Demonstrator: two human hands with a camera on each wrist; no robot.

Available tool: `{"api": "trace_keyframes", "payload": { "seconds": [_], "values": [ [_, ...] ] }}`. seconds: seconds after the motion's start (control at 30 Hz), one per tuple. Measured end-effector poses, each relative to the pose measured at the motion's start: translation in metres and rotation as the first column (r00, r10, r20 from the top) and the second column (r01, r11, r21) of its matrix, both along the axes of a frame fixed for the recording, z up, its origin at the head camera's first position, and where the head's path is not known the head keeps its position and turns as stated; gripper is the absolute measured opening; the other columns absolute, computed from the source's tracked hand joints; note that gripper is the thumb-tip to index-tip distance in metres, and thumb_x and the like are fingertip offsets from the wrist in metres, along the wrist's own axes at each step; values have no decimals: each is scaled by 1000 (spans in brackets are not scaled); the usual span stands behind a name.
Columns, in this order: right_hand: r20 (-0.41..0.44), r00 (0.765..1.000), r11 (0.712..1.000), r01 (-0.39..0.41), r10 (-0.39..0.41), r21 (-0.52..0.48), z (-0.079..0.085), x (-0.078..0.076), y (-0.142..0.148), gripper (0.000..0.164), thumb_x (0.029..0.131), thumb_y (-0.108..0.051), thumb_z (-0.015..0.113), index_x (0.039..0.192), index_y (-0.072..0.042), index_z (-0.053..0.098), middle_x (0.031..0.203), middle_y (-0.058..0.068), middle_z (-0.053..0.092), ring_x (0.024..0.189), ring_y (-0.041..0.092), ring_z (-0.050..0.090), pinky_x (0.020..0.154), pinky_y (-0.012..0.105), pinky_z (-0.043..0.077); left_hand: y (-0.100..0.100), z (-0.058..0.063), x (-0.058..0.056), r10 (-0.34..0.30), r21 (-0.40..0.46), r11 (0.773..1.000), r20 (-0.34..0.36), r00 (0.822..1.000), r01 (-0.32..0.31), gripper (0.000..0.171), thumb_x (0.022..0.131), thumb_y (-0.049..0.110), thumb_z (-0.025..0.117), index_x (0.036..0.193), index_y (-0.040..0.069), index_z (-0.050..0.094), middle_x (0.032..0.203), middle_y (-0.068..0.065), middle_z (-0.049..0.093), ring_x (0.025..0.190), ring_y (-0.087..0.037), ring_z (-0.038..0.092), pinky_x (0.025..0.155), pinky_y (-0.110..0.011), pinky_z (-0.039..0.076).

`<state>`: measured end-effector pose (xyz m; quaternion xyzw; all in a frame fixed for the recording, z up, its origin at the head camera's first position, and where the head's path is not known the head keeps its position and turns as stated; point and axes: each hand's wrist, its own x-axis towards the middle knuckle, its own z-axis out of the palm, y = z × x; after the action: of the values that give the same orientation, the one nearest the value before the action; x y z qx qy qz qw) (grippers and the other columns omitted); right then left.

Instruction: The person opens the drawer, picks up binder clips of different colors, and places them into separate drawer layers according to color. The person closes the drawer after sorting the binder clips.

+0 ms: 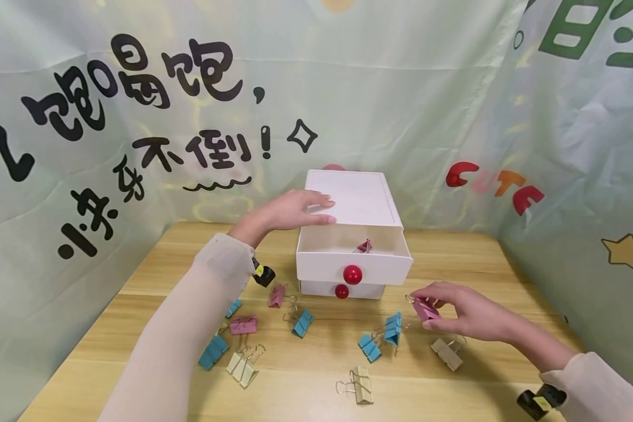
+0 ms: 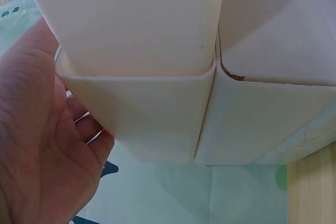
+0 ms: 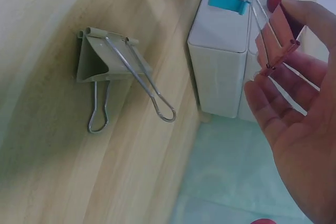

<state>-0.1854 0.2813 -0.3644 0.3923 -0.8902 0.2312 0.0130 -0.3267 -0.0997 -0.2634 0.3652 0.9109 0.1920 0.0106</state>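
Note:
A white two-drawer box stands on the wooden table, its upper drawer pulled out. Inside that drawer lies a dark pink binder clip. My left hand rests on the box's top at the left edge, fingers extended; the left wrist view shows the palm beside the box wall. Between thumb and fingers, my right hand pinches a pink binder clip, right of the box and just above the table. A beige binder clip lies below that hand.
Blue clips lie in front of the box. More pink, blue and cream clips are scattered at left, near my left forearm. Another cream clip is near the front. A printed cloth hangs behind the table.

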Motion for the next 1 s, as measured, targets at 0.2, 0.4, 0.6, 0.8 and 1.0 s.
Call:
{"api": "trace_keyframes", "payload": {
  "seconds": [0.2,0.4,0.6,0.8,1.0],
  "values": [
    [-8,1000,995,6,-5,97,-2,-1,0,47,90,-37,72,125,-7,64,103,-15,59,91,6,57,76,31,53,-1,1,-1,1,2,1000,-5,1000,-1,64,92,60,55,142,21,53,152,1,40,141,-17,33,115,-37,26],
    [-73,997,979,34,-19,201,-2,-1,1,49,87,-38,75,124,-8,66,105,-15,59,92,5,52,77,32,51,-1,3,0,-2,0,1000,-7,1000,2,63,92,59,55,142,21,54,152,1,41,140,-17,34,114,-36,26],
    [-99,994,982,67,-50,178,1,0,1,53,90,-46,68,128,-9,64,112,-12,63,101,11,58,82,38,53,-2,3,1,-7,0,1000,6,1000,7,63,92,59,56,142,20,54,152,0,40,140,-18,34,114,-37,26],
    [-216,975,987,89,-58,134,3,3,2,53,86,-45,74,126,-10,66,111,-12,63,98,8,58,78,35,53,-2,1,0,-4,1,1000,7,1000,4,64,92,60,55,142,21,53,153,0,40,141,-18,34,114,-38,26],
    [-304,950,994,89,-66,62,6,6,6,48,82,-33,80,123,-10,69,105,-13,62,87,1,56,70,27,53,-1,0,1,-14,-2,1000,2,1000,14,65,92,62,54,143,21,53,153,1,38,141,-19,33,115,-40,26]
  ]
}}
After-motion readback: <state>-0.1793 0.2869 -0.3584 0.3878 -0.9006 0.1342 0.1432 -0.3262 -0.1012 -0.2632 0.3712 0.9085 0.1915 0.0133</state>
